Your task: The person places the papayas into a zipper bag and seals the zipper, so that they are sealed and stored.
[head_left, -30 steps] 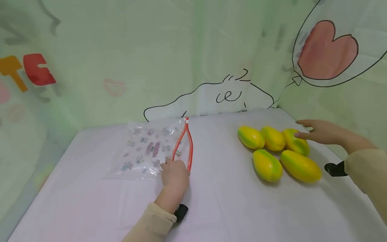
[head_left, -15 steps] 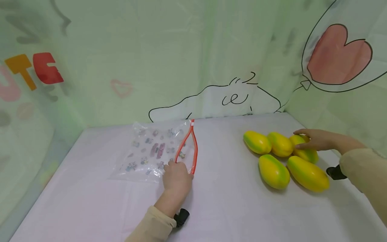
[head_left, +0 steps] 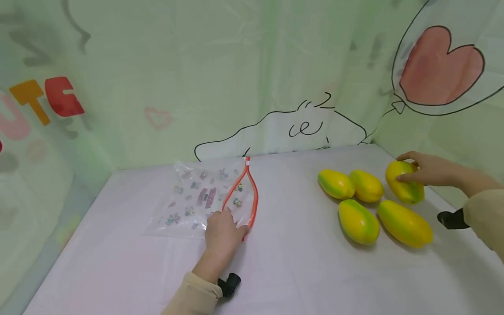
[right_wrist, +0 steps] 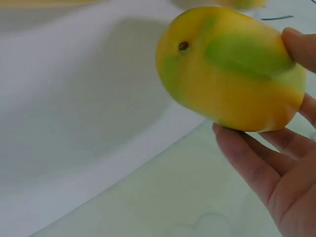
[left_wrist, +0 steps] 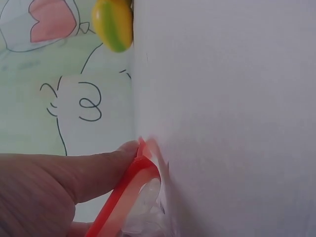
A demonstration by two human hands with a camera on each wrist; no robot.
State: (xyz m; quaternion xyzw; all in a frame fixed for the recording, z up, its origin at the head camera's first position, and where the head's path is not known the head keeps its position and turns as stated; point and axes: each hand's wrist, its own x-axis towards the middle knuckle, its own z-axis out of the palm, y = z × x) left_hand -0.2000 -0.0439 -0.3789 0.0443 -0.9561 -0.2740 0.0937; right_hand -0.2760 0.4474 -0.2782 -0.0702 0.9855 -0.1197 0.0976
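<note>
In the head view my right hand (head_left: pixel 435 169) grips a yellow papaya with green streaks (head_left: pixel 404 181). The right wrist view shows the thumb on one side of this papaya (right_wrist: pixel 232 69) and the fingers on the other; a shadow lies below it. My left hand (head_left: pixel 222 232) pinches the red zip edge of a clear printed zip bag (head_left: pixel 193 197) lying flat on the table. The bag's red-edged mouth is parted and faces right. In the left wrist view the thumb presses the red zip strip (left_wrist: pixel 123 192); the other fingers are mostly hidden.
Several more papayas rest on the white-covered table (head_left: pixel 291 262): one at back left (head_left: pixel 336 183), one beside it (head_left: pixel 367 186), and two in front, a rounder papaya (head_left: pixel 358 222) and a longer papaya (head_left: pixel 405 223). A pale green printed curtain (head_left: pixel 177 65) stands behind.
My right hand has come down on the back right papaya, taken hold of it and lifted it up and away from the others. The left hand stays at the bag's mouth, its thumb shifted slightly.
</note>
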